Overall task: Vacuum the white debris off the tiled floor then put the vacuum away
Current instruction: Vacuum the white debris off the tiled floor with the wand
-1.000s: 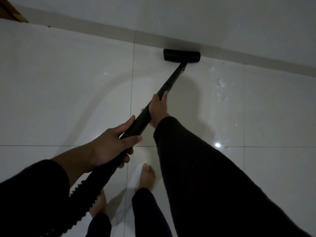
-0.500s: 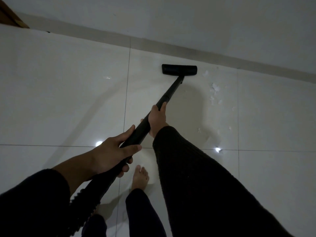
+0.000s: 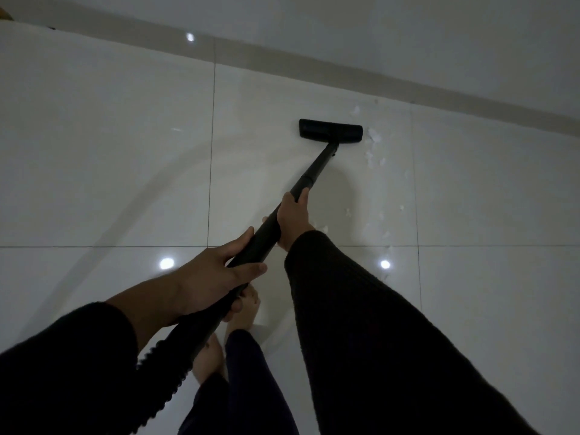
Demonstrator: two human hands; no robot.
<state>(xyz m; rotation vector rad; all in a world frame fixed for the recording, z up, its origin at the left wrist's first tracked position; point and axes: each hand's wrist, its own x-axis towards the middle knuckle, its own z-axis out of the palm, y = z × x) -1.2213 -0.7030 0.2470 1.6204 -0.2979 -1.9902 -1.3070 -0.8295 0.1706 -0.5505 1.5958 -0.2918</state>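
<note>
sleeves: both arms wear long black sleeves; the right sleeve [image 3: 370, 334] shows a ribbed or waffle knit, the left sleeve [image 3: 62, 365] looks plain in the dim light.
cuffs: the left one ends short of the wrist, leaving forearm bare; the right one reaches the wrist.
hands: left hand [image 3: 213, 277] and right hand [image 3: 293, 219] are bare.
trousers: dark, narrow legs [image 3: 248, 381].
feet: bare feet [image 3: 244, 312].

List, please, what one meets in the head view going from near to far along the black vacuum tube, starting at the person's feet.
Bare feet → left hand gripping the tube → right hand gripping the tube farther along → floor nozzle on the tiled floor → baseboard at the wall.
</note>
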